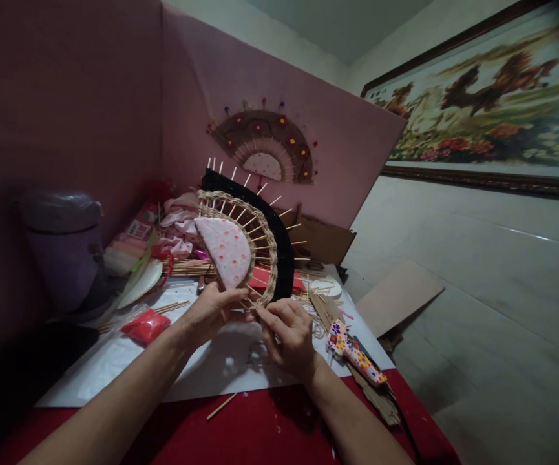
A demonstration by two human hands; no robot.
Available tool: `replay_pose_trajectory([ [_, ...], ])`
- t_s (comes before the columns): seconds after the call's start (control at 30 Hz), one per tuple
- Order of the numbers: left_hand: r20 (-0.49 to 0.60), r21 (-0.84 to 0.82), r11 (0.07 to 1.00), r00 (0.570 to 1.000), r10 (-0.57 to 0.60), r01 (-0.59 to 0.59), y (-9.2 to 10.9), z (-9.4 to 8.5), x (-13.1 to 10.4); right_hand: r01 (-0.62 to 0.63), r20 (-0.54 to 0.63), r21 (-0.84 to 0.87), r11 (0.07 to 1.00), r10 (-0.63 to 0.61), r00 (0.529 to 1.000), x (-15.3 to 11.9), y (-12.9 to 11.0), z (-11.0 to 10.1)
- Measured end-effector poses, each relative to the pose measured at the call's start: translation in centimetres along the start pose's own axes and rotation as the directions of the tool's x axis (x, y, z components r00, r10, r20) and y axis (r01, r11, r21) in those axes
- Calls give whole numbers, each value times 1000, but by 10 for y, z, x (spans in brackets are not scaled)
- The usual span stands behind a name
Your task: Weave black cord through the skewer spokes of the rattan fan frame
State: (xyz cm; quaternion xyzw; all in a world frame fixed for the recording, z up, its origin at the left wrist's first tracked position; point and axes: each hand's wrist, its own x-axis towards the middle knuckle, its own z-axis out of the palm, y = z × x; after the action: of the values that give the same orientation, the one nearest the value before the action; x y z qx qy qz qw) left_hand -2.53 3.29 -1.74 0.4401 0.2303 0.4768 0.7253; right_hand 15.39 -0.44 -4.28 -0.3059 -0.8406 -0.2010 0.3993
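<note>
A half-round fan is held up over the table, tilted to the right. Its centre is white cloth with red dots, thin sticks radiate outward, and a braided cord band and a black outer band cross them. My left hand grips its lower edge with thumb and fingers. Close beside it, my right hand pinches at the lower end of the braided band; the fingertips partly hide what lies between them.
On the white sheet lie a red packet, bundled sticks and a flower-patterned glue gun. A loose stick rests on the red cloth. Behind stands a pink board bearing a brown fan. A lidded bin is left.
</note>
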Motion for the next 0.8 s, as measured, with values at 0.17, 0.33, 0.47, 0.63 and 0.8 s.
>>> replay_pose_trajectory([
  [0.17, 25, 14, 1000, 1000, -3, 3, 0, 0, 0, -44, 5, 28, 999, 44, 999, -1, 1, -1],
  [0.33, -23, 10, 1000, 1000, -12, 12, 0, 2, -1, -13, 35, 11, 1000, 13, 999, 0, 1, -1],
  [0.47, -16, 13, 999, 999, -31, 31, 0, 2, -1, -9, 39, 9, 1000, 9, 999, 0, 1, -1],
  [0.63, 14, 40, 999, 999, -34, 34, -1, 2, -1, -23, 66, 21, 999, 22, 998, 1, 0, -2],
  [0.8, 5, 88, 996, 1000, -21, 21, -1, 3, -1, -34, 79, 33, 999, 31, 996, 1, 0, -1],
])
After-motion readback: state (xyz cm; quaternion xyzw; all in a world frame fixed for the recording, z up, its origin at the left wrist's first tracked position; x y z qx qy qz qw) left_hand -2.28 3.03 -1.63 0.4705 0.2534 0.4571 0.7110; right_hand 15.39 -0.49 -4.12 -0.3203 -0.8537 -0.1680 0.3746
